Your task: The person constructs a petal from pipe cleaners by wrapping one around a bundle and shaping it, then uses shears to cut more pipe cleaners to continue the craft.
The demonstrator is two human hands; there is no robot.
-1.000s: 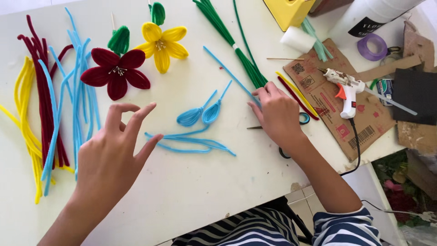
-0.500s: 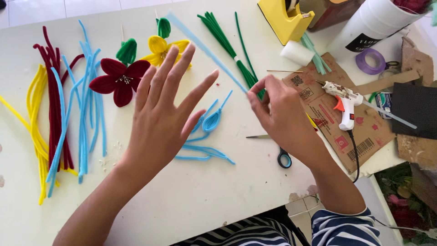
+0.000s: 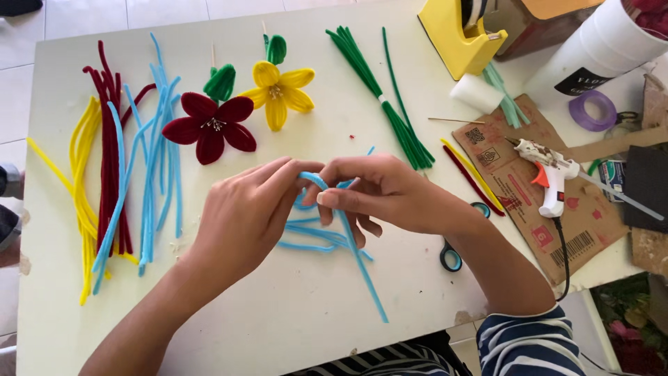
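Observation:
My left hand [image 3: 247, 216] and my right hand [image 3: 379, 191] meet over the middle of the white table [image 3: 292, 320]. Both pinch one light blue pipe cleaner [image 3: 362, 261], bent into a loop at the fingertips, its long end running down toward me. Under the hands lie bent blue pipe cleaner petals [image 3: 309, 237], partly hidden. A finished dark red flower [image 3: 209, 125] and a yellow flower [image 3: 278, 90] with green leaves lie just beyond my hands.
Loose yellow, dark red and blue pipe cleaners [image 3: 118, 174] lie at the left. Green ones [image 3: 390, 104] lie at the top middle. Scissors [image 3: 452, 254], a glue gun [image 3: 553, 174] on cardboard [image 3: 591, 237], a yellow tape dispenser [image 3: 456, 31] and a purple tape roll [image 3: 591, 111] crowd the right.
My left hand dropped from spread in the air to join the right hand. The right hand brought the long blue pipe cleaner to the middle, and both hands now bend it.

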